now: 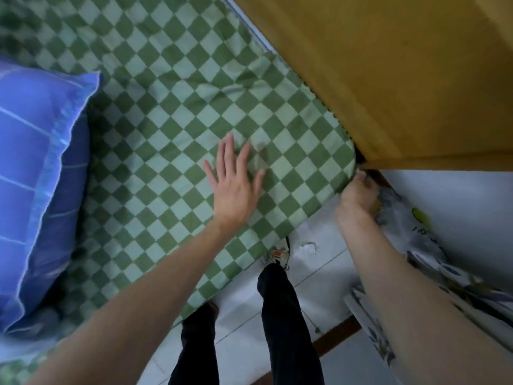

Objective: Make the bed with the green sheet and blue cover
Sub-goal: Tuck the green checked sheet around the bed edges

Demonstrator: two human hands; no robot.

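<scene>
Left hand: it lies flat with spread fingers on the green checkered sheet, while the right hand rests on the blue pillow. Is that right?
Not quite. The left hand does lie flat with spread fingers on the green checkered sheet, but the right hand is at the mattress corner beside the wooden board, working the sheet's edge. The blue pillow lies untouched, far left. The head view shows it.

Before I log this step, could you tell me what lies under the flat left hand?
The left hand presses the green checkered sheet. Whatever lies beneath the sheet is covered.
</scene>
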